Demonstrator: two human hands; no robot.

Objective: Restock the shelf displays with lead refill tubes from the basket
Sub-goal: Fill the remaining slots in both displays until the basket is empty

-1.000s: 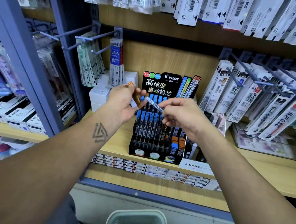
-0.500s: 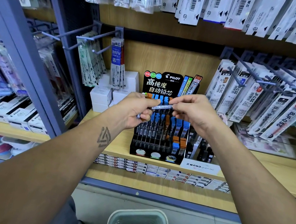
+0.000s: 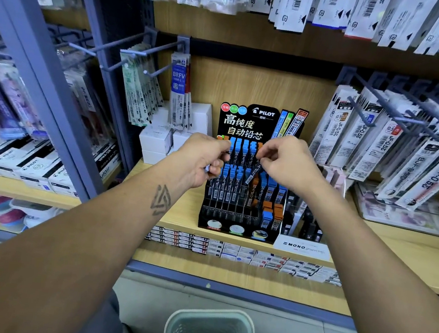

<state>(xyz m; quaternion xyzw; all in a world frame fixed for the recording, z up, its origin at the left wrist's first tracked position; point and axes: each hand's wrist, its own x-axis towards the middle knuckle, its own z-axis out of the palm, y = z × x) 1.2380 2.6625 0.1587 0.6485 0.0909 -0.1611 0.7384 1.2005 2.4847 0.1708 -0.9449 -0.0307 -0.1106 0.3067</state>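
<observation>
A black Pilot display rack (image 3: 249,120) stands on the wooden shelf, its slots filled with blue-capped and orange-capped lead refill tubes (image 3: 231,187). My right hand (image 3: 288,163) pinches one dark lead refill tube (image 3: 254,171), which tilts downward over the rack's middle rows. My left hand (image 3: 200,158) hovers at the rack's left side, its fingers curled round more tubes; only a blue tip (image 3: 207,168) of them shows. A pale green basket (image 3: 212,330) sits on the floor below me, its contents hidden.
Metal pegs (image 3: 159,45) with hanging refill packs (image 3: 178,91) jut out on the left and right (image 3: 384,137). White boxes (image 3: 157,138) sit behind my left hand. A Mono lead display (image 3: 302,247) adjoins the rack's right side. Small boxes (image 3: 229,250) line the lower shelf.
The tube that lay level between both hands now hangs from my right hand, pointing down at the rack. My hands have parted, and the left one has let go of that tube.
</observation>
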